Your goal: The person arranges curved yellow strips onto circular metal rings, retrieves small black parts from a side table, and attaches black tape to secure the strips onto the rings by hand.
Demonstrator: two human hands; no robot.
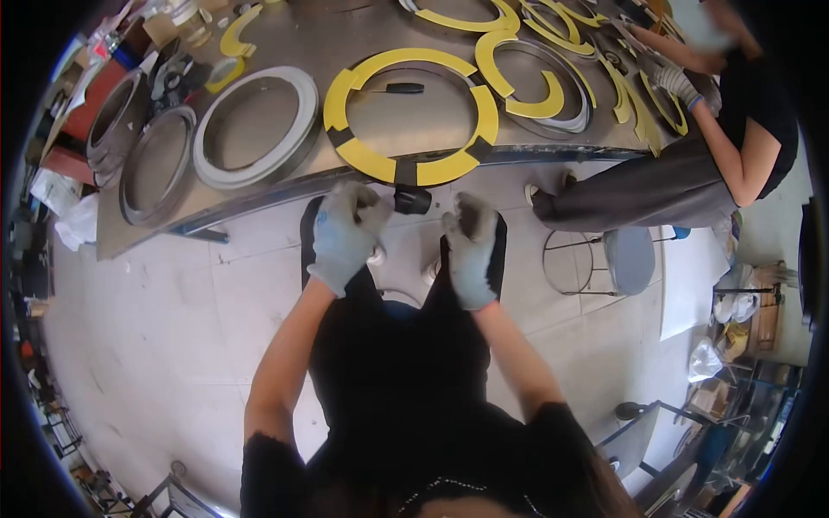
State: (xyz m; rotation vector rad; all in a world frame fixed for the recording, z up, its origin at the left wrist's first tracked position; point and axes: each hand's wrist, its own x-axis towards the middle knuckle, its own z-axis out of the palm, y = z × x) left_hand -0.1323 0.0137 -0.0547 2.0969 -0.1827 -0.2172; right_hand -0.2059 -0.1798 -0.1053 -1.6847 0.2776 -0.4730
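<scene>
A yellow-faced ring (350, 155) lies at the table's near edge, built of curved segments with dark patches across several joints. At its near side hangs a black piece of what looks like tape (413, 200), just below a dark patch. My left hand (344, 231), in a grey-white glove, has its fingers curled against the left end of that black piece. On the other side, apart from the black piece, my right hand (471, 246) is gloved too, its fingers bent together; whatever they hold is hidden. A dark-handled tool (404, 88) lies inside the ring.
Pale round rings (304, 112) stand left on the metal table (285, 34). More yellow curved pieces (496, 65) lie at the right, where a co-worker's gloved hand (678, 84) is among them. A stool (629, 261) stands on the floor at right.
</scene>
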